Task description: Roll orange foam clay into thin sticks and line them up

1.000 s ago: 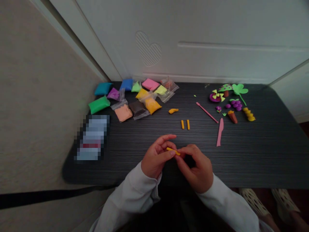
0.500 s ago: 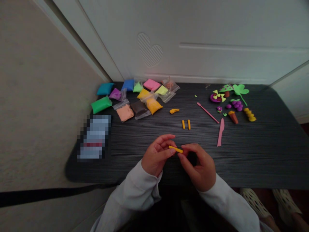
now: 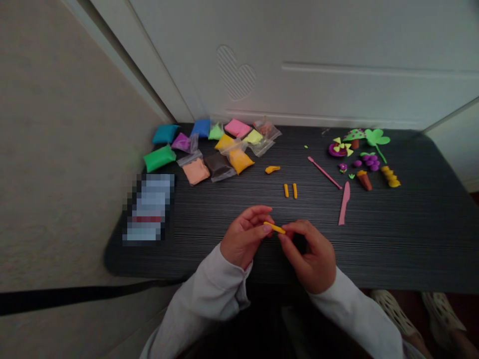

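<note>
A thin orange clay roll [image 3: 274, 228] is pinched at its two ends between my hands, just above the dark table [image 3: 392, 239]. My left hand [image 3: 245, 238] grips the left end with thumb and fingers. My right hand [image 3: 311, 255] pinches the right end, fingers curled. Two short orange clay sticks [image 3: 291, 190] lie side by side on the table beyond my hands, and a small orange clay lump [image 3: 272, 169] lies further back.
Several coloured clay bags [image 3: 209, 149] sit at the back left. A pink plastic knife [image 3: 344, 203] and a pink stick tool [image 3: 324, 173] lie right of centre. Small clay figures [image 3: 364, 157] stand at the back right. A blurred packet [image 3: 149, 207] lies near the left edge.
My hands stay on the orange roll, which has shifted slightly in my fingers. The view has drifted a little; nothing else on the table moved.
</note>
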Demonstrator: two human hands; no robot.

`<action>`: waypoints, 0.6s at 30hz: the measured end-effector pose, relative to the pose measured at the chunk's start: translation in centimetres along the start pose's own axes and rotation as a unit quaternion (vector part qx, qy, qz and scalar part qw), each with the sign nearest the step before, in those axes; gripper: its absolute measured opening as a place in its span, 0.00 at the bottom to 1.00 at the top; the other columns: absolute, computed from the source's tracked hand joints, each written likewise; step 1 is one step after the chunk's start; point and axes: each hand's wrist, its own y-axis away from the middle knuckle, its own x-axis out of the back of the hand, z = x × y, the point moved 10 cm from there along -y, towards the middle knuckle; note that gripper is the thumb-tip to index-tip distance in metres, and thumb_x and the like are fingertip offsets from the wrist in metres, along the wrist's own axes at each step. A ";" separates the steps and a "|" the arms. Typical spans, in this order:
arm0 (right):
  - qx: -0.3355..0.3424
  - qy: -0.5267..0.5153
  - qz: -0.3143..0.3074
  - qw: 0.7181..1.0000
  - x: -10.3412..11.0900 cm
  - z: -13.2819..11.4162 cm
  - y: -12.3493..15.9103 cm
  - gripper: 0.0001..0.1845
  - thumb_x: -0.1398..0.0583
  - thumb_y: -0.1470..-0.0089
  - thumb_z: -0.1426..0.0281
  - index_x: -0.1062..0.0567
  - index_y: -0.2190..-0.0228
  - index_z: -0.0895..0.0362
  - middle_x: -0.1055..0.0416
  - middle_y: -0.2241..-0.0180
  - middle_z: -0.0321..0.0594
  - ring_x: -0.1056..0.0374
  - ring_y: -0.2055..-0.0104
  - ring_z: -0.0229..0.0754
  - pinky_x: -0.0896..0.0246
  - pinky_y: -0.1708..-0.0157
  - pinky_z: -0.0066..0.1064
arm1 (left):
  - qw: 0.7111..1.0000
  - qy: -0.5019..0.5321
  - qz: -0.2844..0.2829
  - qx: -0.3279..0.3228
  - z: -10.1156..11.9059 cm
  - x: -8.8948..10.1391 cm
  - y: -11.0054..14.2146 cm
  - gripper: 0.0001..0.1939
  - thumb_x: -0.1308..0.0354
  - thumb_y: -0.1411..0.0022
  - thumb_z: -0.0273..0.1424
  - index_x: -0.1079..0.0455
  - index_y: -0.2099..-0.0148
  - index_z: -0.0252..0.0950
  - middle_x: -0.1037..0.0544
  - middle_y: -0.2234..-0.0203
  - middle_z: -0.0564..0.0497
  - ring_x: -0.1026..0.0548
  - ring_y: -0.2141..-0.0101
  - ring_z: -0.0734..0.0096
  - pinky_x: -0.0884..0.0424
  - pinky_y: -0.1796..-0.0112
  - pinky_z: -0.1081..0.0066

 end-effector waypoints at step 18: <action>0.003 0.007 -0.002 1.000 -0.1 -0.1 -0.1 0.12 0.42 0.55 0.76 0.32 0.65 0.55 0.33 0.75 0.34 0.37 0.71 0.37 0.40 0.67 0.34 | 1.000 0.009 -0.003 0.006 0.0 -0.2 0.0 0.15 0.38 0.57 0.23 0.31 0.63 0.34 0.28 0.76 0.54 0.31 0.74 0.80 0.36 0.69 0.75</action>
